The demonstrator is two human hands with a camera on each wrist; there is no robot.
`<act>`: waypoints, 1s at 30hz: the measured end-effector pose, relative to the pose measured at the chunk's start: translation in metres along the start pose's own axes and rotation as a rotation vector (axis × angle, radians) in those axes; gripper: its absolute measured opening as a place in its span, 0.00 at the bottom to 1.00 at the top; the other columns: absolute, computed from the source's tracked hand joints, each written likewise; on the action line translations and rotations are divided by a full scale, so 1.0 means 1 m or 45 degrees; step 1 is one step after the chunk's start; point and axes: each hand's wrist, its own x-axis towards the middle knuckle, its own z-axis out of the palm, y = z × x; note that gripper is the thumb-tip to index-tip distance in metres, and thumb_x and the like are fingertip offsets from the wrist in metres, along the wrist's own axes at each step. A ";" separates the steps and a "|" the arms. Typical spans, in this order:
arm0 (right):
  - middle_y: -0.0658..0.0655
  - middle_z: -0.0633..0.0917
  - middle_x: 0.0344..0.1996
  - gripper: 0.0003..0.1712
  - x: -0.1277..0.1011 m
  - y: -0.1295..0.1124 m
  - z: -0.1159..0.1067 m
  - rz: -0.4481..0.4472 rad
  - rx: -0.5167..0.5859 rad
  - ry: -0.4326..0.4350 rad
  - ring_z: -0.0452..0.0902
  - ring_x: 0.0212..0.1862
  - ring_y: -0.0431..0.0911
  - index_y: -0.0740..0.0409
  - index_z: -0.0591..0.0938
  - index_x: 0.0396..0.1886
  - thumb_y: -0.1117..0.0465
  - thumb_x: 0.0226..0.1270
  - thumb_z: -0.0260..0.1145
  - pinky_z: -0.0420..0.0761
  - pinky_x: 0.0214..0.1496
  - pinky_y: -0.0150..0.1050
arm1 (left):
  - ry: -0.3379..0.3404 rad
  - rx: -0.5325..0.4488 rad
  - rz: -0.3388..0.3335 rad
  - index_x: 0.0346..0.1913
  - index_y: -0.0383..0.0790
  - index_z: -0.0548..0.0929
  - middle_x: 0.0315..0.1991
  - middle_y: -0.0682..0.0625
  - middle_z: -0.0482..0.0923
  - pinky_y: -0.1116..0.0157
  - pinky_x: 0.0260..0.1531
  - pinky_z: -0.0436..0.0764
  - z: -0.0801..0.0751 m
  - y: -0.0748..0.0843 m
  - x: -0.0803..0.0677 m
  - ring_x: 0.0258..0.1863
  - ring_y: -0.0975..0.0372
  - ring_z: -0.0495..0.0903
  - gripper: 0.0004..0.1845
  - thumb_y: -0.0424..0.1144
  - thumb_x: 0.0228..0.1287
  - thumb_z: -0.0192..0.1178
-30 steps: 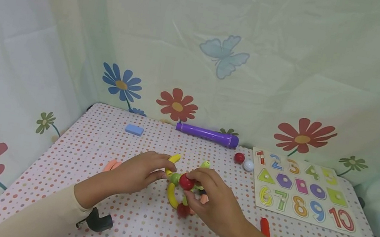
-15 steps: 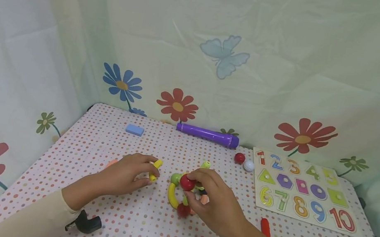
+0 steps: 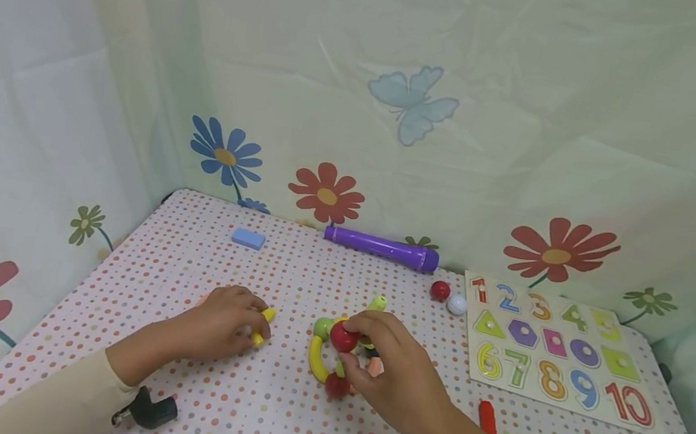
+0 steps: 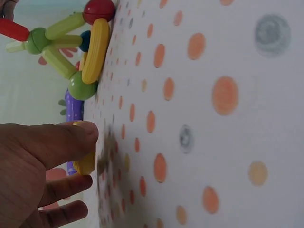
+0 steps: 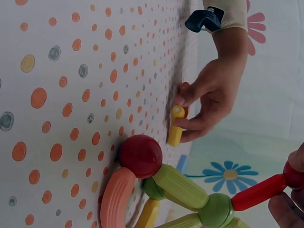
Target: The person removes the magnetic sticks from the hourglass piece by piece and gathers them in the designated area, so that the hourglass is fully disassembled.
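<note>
My left hand [image 3: 219,326] pinches a short yellow stick [image 5: 175,132] between thumb and fingers, low at the tabletop left of the model. Whether the stick rests on the cloth, I cannot tell. My right hand [image 3: 400,379] grips a red ball [image 3: 343,337] on top of a model built of balls and sticks. From that ball a red stick [image 5: 259,192] runs down to a green ball [image 5: 216,210]. Light green sticks [image 5: 180,186] spread from there to lower balls, one of them red [image 5: 140,156]. A curved yellow stick [image 4: 96,51] joins the base; my right hand hides part of the model.
At the back lie a purple microphone-shaped tube [image 3: 380,248], a blue block [image 3: 248,238], a red ball [image 3: 440,290] and a white ball [image 3: 457,304]. A number puzzle board [image 3: 563,353] is at the right, with a red stick [image 3: 487,418] in front. Something orange [image 5: 184,86] lies behind my left hand.
My left hand has drawn the yellow stick away from the model, leftward and down to the tabletop. The right hand stays on the red ball.
</note>
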 end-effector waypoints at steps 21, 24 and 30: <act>0.51 0.80 0.54 0.33 -0.001 0.001 0.001 -0.019 0.002 0.008 0.82 0.50 0.42 0.57 0.77 0.56 0.73 0.50 0.81 0.84 0.50 0.35 | -0.021 -0.003 -0.176 0.76 0.55 0.69 0.70 0.55 0.72 0.43 0.70 0.58 0.009 -0.009 0.004 0.71 0.52 0.64 0.44 0.51 0.57 0.77; 0.51 0.80 0.54 0.33 -0.001 0.001 0.001 -0.016 0.003 0.003 0.81 0.50 0.42 0.57 0.77 0.56 0.73 0.51 0.81 0.84 0.51 0.34 | -0.006 0.001 -0.211 0.76 0.56 0.69 0.68 0.56 0.73 0.44 0.69 0.59 0.009 -0.014 0.004 0.70 0.53 0.65 0.45 0.50 0.56 0.78; 0.51 0.80 0.54 0.33 0.000 0.001 0.000 -0.012 0.011 0.003 0.81 0.51 0.42 0.57 0.77 0.56 0.73 0.51 0.81 0.84 0.51 0.35 | 0.010 -0.012 -0.218 0.76 0.54 0.69 0.66 0.56 0.75 0.42 0.68 0.57 0.005 -0.027 0.001 0.69 0.53 0.66 0.46 0.49 0.54 0.79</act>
